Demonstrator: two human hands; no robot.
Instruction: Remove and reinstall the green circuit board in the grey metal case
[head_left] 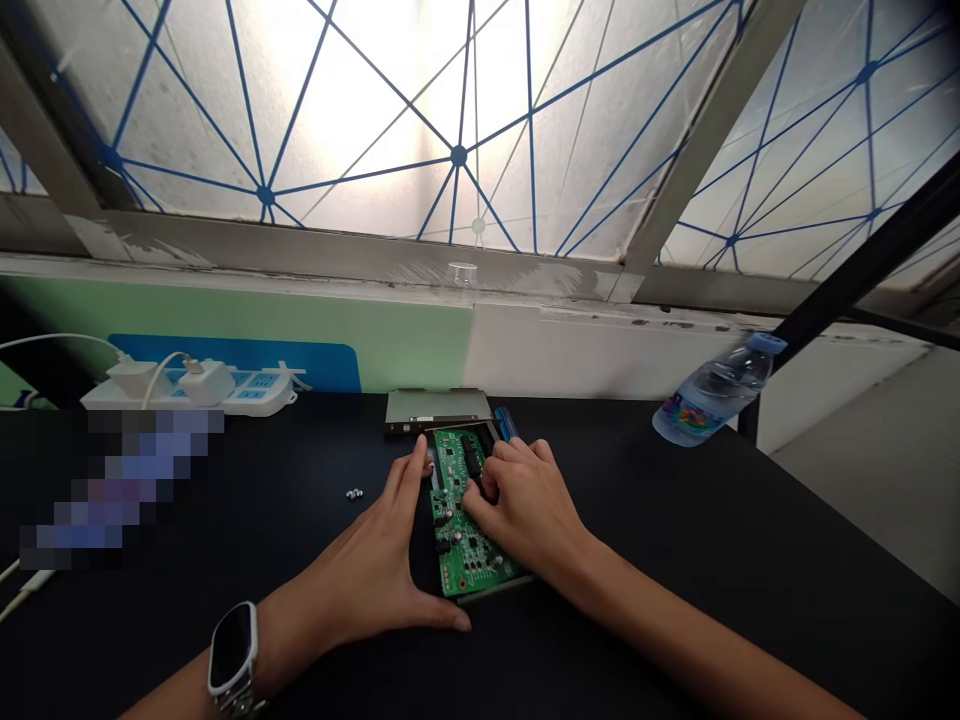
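Lying beside the spread left grip [379, 560], the circuit board [459, 525] extends beneath the curled right grip [531, 505], its pinch unclear.

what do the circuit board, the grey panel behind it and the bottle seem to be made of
Circuit board: probably coated fibreglass laminate, suggested by its flat green surface crowded with components.
Grey panel: likely sheet metal with a dull finish, thin and flat, though painted plastic is possible.
Bottle: clear plastic, apparently, see-through with bright highlights.
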